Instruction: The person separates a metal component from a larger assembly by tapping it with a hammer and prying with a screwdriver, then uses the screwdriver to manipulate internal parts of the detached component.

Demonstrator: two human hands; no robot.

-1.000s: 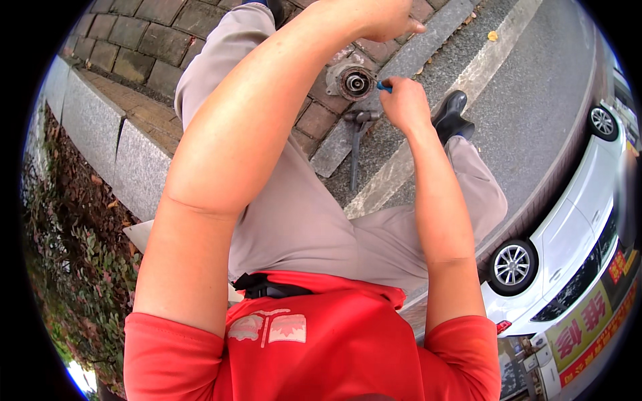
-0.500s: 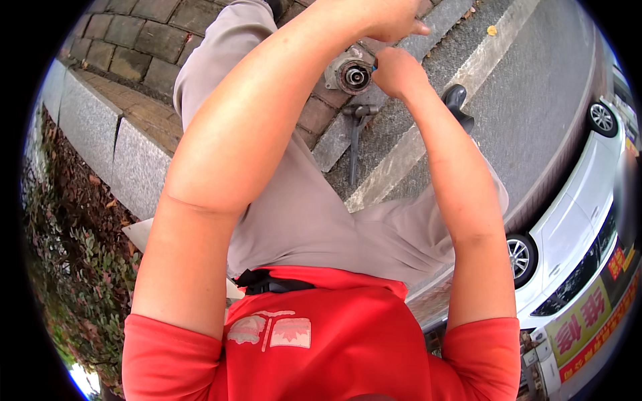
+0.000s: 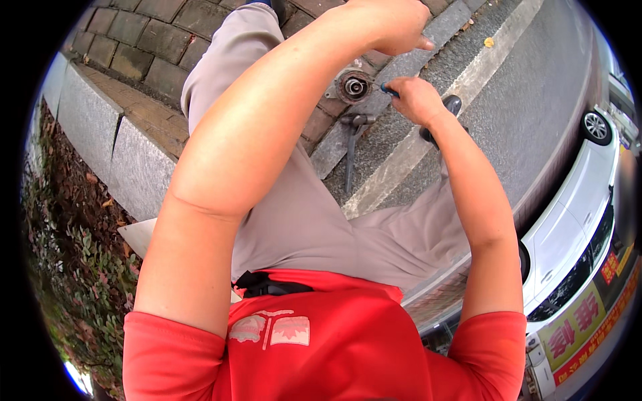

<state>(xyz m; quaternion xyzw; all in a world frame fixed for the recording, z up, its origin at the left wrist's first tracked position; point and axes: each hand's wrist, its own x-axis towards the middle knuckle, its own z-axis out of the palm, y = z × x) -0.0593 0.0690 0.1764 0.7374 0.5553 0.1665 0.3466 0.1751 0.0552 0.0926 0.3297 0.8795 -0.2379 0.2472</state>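
A round metal machine part [image 3: 353,87] with a ringed bore and a flange sits on the paving between my legs. My right hand [image 3: 416,100] is just right of it, closed round a small tool with a blue handle [image 3: 389,90]; its blue end points toward the part, with a gap between them. My left hand [image 3: 398,27] is at the upper edge, above and right of the part. One finger or thumb of it sticks out, and the others are hidden. A grey hammer [image 3: 351,147] lies below the part, its handle toward me.
Brick paving [image 3: 157,40] meets a flat stone kerb strip [image 3: 334,148] beside the asphalt road. A white painted line [image 3: 401,157] runs along it. On the left, a raised granite kerb [image 3: 137,164] borders shrubs [image 3: 83,274]. A white car [image 3: 568,234] stands at right.
My right hand has moved right and down, drawing the blue-handled tool away from the part. My left hand has shifted slightly right and down.
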